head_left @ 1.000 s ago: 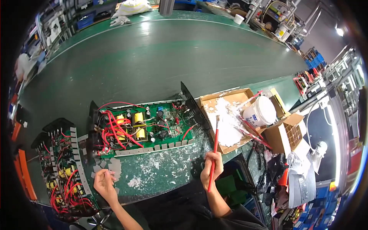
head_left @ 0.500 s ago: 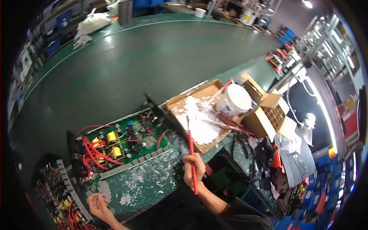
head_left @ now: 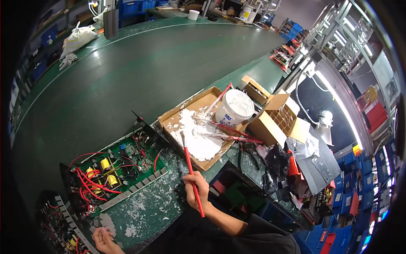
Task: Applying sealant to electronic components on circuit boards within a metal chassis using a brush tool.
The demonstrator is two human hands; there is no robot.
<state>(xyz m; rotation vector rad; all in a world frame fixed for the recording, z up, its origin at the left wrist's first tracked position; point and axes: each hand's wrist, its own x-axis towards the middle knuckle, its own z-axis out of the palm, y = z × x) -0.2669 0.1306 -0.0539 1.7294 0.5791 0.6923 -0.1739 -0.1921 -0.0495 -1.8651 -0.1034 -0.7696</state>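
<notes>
A brush with a long red handle (head_left: 189, 162) is gripped in my right hand (head_left: 197, 190). Its tip meets the white paste (head_left: 202, 144) smeared over a shallow cardboard tray (head_left: 171, 117). My left hand (head_left: 104, 240) is low at the bench edge beside thin grey pieces (head_left: 105, 223), fingers bent together; whatever is between them cannot be made out. Just beyond it lies a green circuit board (head_left: 146, 166) with yellow coils, red wires and a row of grey pads along its near edge. A second board (head_left: 69, 230) sits partly in view at the lower left.
A white tub (head_left: 235, 106) and several paste-covered red-handled brushes stand or lie in the tray. To its right are an opened cardboard box (head_left: 270, 126) with dividers, pliers (head_left: 251, 157) and black plastic. A wide green belt (head_left: 127, 72) runs behind. White flakes litter the bench (head_left: 158, 207).
The view has shifted, so the bench things sit further left. My right hand still holds the brush in the paste; my left hand sits lower in the picture, near the grey pieces.
</notes>
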